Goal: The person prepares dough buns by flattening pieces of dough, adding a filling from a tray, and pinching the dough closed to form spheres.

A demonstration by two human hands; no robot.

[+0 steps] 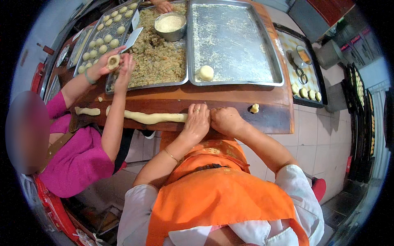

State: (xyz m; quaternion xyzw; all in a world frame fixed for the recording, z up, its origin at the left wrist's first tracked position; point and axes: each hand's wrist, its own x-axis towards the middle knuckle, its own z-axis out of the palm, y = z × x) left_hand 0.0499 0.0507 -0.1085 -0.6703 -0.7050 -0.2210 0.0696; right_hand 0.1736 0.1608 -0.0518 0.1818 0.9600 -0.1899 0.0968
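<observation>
A long pale dough rope (150,118) lies along the near edge of the wooden table. My left hand (197,121) is closed over its right end, fingers pointing away from me. Pressed up against it, my right hand (226,120) is curled into a fist; whatever it grips is hidden inside the fingers. A small lump of dough (254,108) sits on the table to the right of my hands. At the rope's far left lies a short separate dough piece (88,111).
Beyond my hands stand a tray of chopped filling (158,61) with a bowl (170,35) in it, and a crumb-dusted metal tray (234,41) holding one dough ball (206,73). At left, a co-worker's hands hold a hollowed dough cup (113,62). Another person's hand (163,6) is behind the bowl.
</observation>
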